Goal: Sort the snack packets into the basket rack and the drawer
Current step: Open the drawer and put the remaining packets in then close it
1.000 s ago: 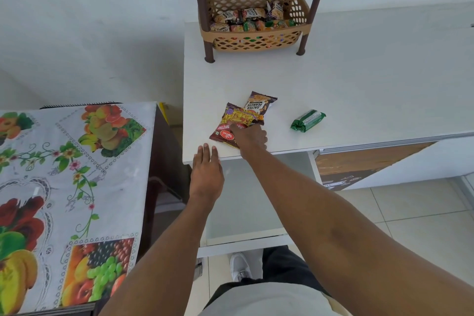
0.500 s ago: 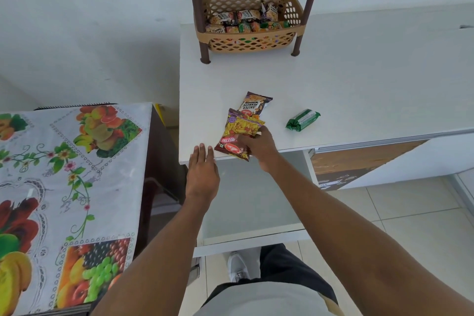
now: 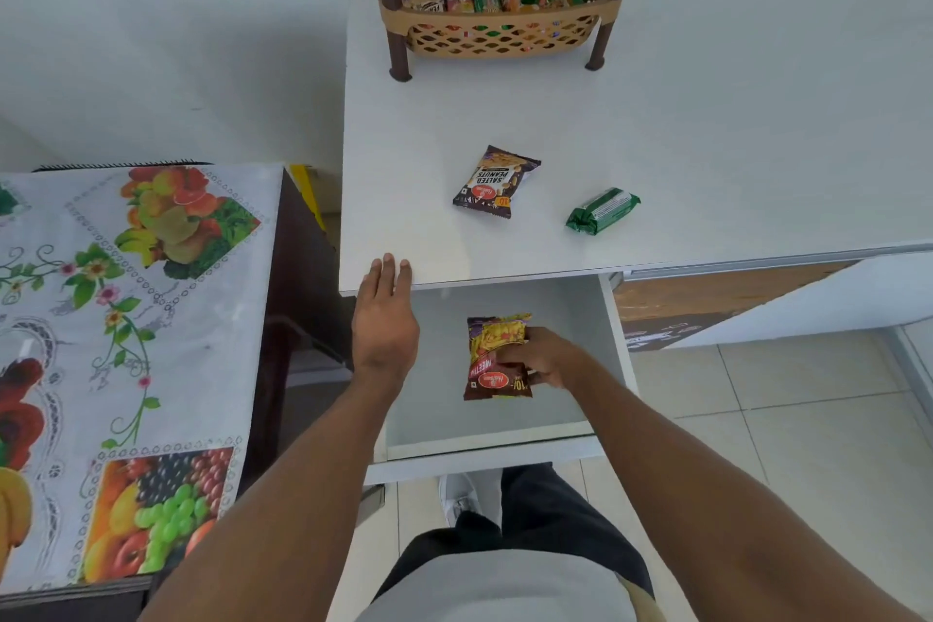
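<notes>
My right hand grips a yellow and maroon snack packet over the pulled-out white drawer below the counter's front edge. My left hand rests flat with its fingertips on the counter's front edge, fingers together, holding nothing. On the white counter lie a dark salted-peanuts packet and a small green packet. The tan basket rack stands at the counter's back, its lower basket holding several packets.
A table with a fruit-print cloth stands to the left, close beside the counter. A second drawer front juts out on the right. My legs and a white shoe are below the drawer, on a tiled floor.
My right hand lifted the yellow and maroon packet off the counter and brought it down over the drawer. My left hand stayed at the counter edge.
</notes>
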`<state>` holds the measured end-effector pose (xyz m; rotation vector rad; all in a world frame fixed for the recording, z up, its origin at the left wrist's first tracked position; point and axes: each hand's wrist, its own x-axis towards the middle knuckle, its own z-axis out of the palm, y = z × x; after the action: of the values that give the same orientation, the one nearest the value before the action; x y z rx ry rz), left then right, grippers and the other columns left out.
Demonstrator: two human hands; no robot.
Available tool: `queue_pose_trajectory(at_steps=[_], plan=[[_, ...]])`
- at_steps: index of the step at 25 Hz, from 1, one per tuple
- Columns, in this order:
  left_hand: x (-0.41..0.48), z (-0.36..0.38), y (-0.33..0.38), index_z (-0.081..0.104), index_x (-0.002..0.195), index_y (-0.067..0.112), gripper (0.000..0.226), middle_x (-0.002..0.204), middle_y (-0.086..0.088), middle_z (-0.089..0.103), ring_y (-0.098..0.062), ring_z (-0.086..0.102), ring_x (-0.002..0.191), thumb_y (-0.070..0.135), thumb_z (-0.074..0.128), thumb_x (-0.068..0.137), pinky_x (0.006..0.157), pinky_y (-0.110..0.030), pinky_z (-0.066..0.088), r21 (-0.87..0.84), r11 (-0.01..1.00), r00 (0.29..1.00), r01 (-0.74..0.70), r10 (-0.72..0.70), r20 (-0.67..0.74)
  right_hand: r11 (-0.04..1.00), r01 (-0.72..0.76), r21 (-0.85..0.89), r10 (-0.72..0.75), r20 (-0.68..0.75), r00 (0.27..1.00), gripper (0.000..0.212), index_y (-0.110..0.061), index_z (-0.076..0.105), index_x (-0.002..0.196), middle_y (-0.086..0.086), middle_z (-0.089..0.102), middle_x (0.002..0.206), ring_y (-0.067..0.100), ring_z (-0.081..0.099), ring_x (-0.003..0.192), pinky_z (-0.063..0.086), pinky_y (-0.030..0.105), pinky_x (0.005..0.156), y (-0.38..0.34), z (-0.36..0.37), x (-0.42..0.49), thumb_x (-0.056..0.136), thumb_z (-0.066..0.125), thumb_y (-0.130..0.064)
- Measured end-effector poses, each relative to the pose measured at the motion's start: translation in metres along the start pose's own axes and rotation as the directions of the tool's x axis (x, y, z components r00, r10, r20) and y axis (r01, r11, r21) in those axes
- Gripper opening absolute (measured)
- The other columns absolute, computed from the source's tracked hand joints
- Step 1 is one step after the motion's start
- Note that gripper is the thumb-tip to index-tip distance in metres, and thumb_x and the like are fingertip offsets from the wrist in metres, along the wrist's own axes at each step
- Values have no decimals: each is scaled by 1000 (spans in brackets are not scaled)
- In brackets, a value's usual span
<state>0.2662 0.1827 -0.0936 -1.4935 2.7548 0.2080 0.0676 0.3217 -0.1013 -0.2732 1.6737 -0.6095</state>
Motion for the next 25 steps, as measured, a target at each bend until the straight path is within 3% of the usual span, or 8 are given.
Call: queue_pose_trajectory(at_steps=[2, 6, 11, 14, 19, 22, 25], plan=[[0, 1, -4, 11, 167, 11, 70, 175, -13, 8, -26, 4, 163, 1, 33, 101, 132, -35, 4, 30, 999, 1000, -23, 23, -6, 1000, 0, 2, 0, -83, 997, 34, -4, 68, 125, 20, 73, 128, 33, 73, 109, 57, 49, 103, 3, 21, 14, 92, 75, -1], [-1, 5, -3, 15, 167, 10, 72, 174, -14, 13, -28, 7, 163, -1, 38, 100, 132, -38, 7, 34, 999, 999, -22, 24, -47, 998, 24, -50, -29, -109, 994, 47, 3, 65, 135, 24, 69, 133, 41, 68, 122, 54, 53, 107, 5, 54, 44, 89, 75, 4], [2, 12, -1, 19, 166, 8, 73, 173, -17, 15, -33, 8, 162, -5, 42, 98, 133, -44, 5, 36, 999, 996, -23, 26, -81, 986, 7, -169, -43, -214, 976, 46, 0, 57, 134, 20, 66, 132, 35, 65, 122, 57, 41, 99, 11, 74, 70, 93, 74, -12], [2, 16, -1, 24, 165, 6, 76, 172, -18, 18, -34, 10, 162, -10, 45, 94, 133, -45, 6, -17, 1000, 993, -18, 16, -115, 984, -6, -180, -39, -245, 969, 42, 0, 57, 131, 20, 66, 131, 35, 66, 121, 57, 44, 99, 21, 79, 81, 94, 72, -14], [3, 25, -1, 14, 167, 9, 81, 174, -16, 9, -33, 2, 162, -9, 45, 94, 132, -44, -2, 15, 1000, 993, -7, 9, -117, 973, -31, -229, -32, -263, 964, 49, 2, 51, 134, 21, 62, 136, 35, 61, 126, 53, 45, 105, 30, 81, 89, 94, 74, -14], [2, 24, -1, 19, 166, 7, 80, 173, -18, 14, -35, 7, 162, -11, 46, 92, 132, -47, 5, -3, 1000, 994, -12, 12, -108, 970, -36, -240, -33, -276, 960, 62, 2, 43, 140, 22, 56, 139, 35, 57, 130, 52, 45, 106, 30, 74, 78, 91, 78, -13], [1, 19, 0, 27, 163, 5, 75, 171, -21, 21, -37, 15, 160, -9, 48, 93, 131, -50, 15, -23, 1000, 995, -10, 8, -103, 971, 8, -240, -81, -295, 952, 58, 0, 44, 142, 20, 55, 140, 33, 58, 129, 53, 43, 103, 28, 64, 60, 93, 74, -10]])
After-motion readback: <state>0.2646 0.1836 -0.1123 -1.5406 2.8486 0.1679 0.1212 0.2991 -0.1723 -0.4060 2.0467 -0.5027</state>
